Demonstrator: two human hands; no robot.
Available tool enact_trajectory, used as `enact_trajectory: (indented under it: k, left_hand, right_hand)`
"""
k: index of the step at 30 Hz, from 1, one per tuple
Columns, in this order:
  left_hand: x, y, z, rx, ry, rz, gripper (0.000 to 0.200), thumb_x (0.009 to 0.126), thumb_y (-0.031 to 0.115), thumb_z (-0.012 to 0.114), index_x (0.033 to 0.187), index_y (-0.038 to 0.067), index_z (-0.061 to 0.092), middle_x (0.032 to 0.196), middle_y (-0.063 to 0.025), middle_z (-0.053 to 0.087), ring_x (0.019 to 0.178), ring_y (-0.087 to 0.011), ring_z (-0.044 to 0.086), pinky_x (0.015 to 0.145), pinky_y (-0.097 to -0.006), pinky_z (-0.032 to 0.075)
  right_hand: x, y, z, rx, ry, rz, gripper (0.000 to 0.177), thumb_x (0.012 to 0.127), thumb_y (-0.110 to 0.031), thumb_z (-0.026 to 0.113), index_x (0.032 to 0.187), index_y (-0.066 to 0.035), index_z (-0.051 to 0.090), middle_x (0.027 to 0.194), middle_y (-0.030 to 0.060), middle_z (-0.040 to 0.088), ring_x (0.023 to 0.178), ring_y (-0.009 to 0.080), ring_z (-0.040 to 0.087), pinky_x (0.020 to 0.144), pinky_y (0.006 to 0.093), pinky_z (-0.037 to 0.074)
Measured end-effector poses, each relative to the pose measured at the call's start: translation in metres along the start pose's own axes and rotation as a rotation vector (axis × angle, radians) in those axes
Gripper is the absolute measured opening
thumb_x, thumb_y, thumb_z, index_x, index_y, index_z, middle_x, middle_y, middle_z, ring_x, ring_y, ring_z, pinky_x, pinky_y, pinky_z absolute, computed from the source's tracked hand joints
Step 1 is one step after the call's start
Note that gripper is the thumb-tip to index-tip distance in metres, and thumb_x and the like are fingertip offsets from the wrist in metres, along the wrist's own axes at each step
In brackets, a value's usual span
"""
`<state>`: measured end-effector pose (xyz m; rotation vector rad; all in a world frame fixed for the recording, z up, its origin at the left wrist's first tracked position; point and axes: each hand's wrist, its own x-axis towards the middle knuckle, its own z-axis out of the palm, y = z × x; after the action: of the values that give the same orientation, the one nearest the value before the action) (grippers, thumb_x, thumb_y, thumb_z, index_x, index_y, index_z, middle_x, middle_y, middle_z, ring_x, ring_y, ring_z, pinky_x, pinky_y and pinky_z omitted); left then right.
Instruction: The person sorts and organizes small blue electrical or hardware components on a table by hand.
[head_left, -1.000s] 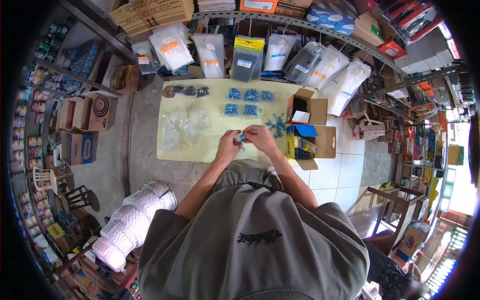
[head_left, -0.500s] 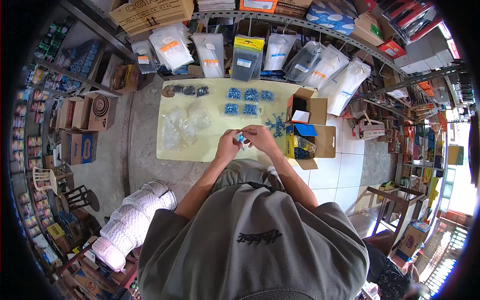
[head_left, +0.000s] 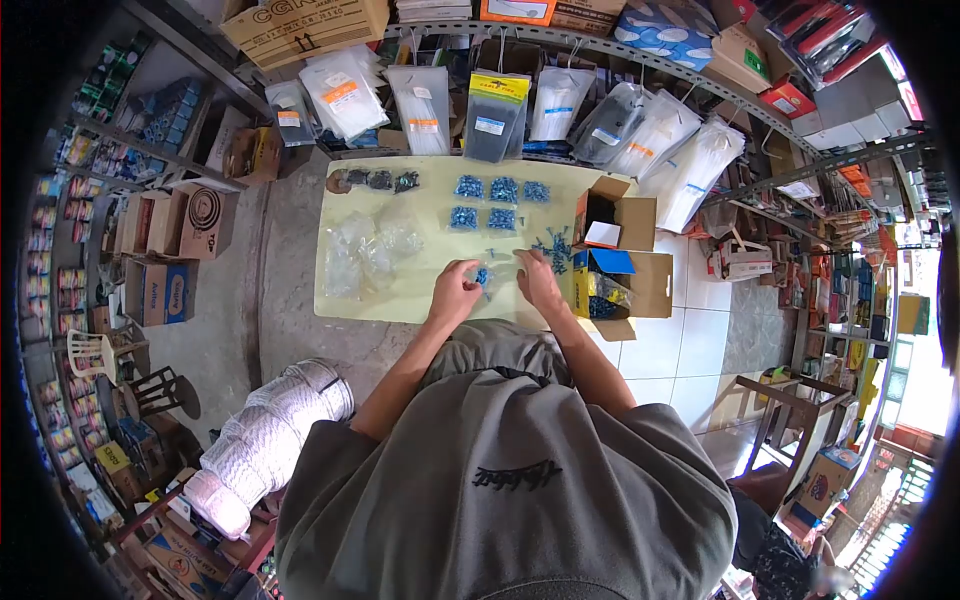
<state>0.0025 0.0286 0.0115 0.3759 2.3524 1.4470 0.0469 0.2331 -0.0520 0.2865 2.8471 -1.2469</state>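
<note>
My left hand (head_left: pixel 455 290) holds a small clear bag with blue pieces (head_left: pixel 482 276) just above the pale yellow board (head_left: pixel 420 295). My right hand (head_left: pixel 538 276) is stretched toward the loose pile of blue pieces (head_left: pixel 553 246) by the box, with its fingers apart. Several filled bags of blue pieces (head_left: pixel 485 203) lie in two rows at the far side of the board. Empty clear bags (head_left: pixel 365 252) are heaped on the left part.
Two open cardboard boxes (head_left: pixel 615 255) stand at the board's right edge. Three dark filled bags (head_left: pixel 378 181) lie at the far left corner. Hanging packs of cable ties (head_left: pixel 560 110) line the shelf behind. A white coil (head_left: pixel 262 440) sits at my left.
My right hand has left the small bag and moved right and away, toward the loose blue pieces. My left hand stays on the bag.
</note>
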Motion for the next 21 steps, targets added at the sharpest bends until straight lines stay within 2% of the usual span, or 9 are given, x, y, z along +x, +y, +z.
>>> enact_trajectory:
  k: [1,2,4,5,8,11,15,17,21]
  left_hand:
    - [-0.001,0.0,0.001,0.001,-0.001,-0.001,0.042,0.072,-0.001,0.064,0.114,-0.001,0.059,0.106,-0.0149,0.061,0.068,-0.0194,0.063,0.064,-0.0298,0.052]
    - [-0.001,0.0,0.001,-0.016,0.004,0.0,0.042,0.072,-0.001,0.063,0.114,-0.001,0.059,0.107,-0.0149,0.061,0.068,-0.0189,0.063,0.064,-0.0296,0.052]
    - [-0.002,-0.004,0.003,-0.029,0.009,0.001,0.042,0.072,-0.002,0.063,0.114,-0.001,0.059,0.107,-0.0148,0.061,0.068,-0.0185,0.063,0.064,-0.0294,0.052]
    - [-0.002,-0.006,0.004,-0.035,0.009,0.017,0.041,0.073,-0.002,0.063,0.114,-0.001,0.059,0.108,-0.0147,0.061,0.068,-0.0183,0.063,0.063,-0.0294,0.052]
    - [-0.004,-0.005,0.003,-0.033,0.004,0.012,0.041,0.073,-0.002,0.064,0.114,0.0,0.059,0.11,-0.0136,0.061,0.069,-0.0168,0.064,0.064,-0.0279,0.052]
    - [-0.005,-0.002,-0.002,-0.016,0.002,-0.024,0.042,0.074,-0.003,0.064,0.115,0.0,0.059,0.111,-0.0126,0.061,0.071,-0.0157,0.064,0.064,-0.0265,0.052]
    - [-0.004,-0.003,-0.001,-0.019,0.012,-0.024,0.042,0.073,-0.004,0.062,0.115,0.001,0.059,0.11,-0.0121,0.061,0.071,-0.0151,0.064,0.064,-0.0267,0.052]
    - [-0.003,-0.002,0.0,-0.018,0.014,-0.008,0.041,0.073,-0.003,0.063,0.114,0.0,0.059,0.109,-0.0133,0.062,0.069,-0.0166,0.064,0.064,-0.0278,0.052]
    - [-0.001,0.0,0.002,-0.016,-0.005,-0.005,0.041,0.073,-0.002,0.063,0.114,-0.001,0.059,0.109,-0.014,0.062,0.068,-0.018,0.064,0.064,-0.0289,0.052]
  right_hand:
    - [0.003,-0.005,0.002,0.05,-0.048,-0.007,0.05,0.075,0.0,0.056,0.124,-0.01,0.057,0.127,0.0206,0.053,0.109,0.0368,0.055,0.092,0.04,0.047]
    - [0.008,-0.011,0.007,0.052,-0.047,-0.006,0.05,0.075,0.0,0.056,0.124,-0.01,0.057,0.127,0.0206,0.053,0.109,0.0368,0.055,0.092,0.04,0.047]
    - [0.019,-0.018,0.018,-0.361,-0.165,-0.177,0.054,0.077,0.002,0.052,0.129,-0.013,0.054,0.139,0.0168,0.044,0.119,0.0349,0.05,0.1,0.0396,0.042]
    - [0.022,-0.019,0.018,-0.358,-0.164,-0.178,0.054,0.077,0.002,0.052,0.129,-0.013,0.054,0.139,0.0168,0.044,0.119,0.0349,0.05,0.1,0.0396,0.042]
    - [0.029,-0.013,0.026,-0.464,-0.281,-0.389,0.05,0.081,0.001,0.049,0.13,-0.012,0.053,0.142,0.0127,0.042,0.127,0.0323,0.045,0.106,0.0389,0.038]
    - [0.029,0.01,0.031,-0.405,-0.26,-0.377,0.044,0.082,0.0,0.049,0.124,-0.006,0.056,0.138,0.0144,0.046,0.125,0.0327,0.045,0.104,0.0391,0.04]
    - [0.011,0.031,0.025,-0.387,-0.208,-0.302,0.041,0.082,0.001,0.049,0.122,-0.004,0.057,0.138,0.0162,0.045,0.129,0.0323,0.041,0.106,0.0397,0.038]
    - [-0.001,0.033,0.019,-0.364,-0.106,-0.341,0.037,0.081,0.001,0.049,0.117,-0.002,0.059,0.13,0.018,0.051,0.123,0.0347,0.046,0.103,0.0401,0.04]
    - [-0.016,0.035,0.011,-0.334,-0.106,-0.288,0.037,0.08,0.004,0.049,0.115,0.0,0.06,0.128,0.0191,0.051,0.122,0.036,0.046,0.102,0.0406,0.041]
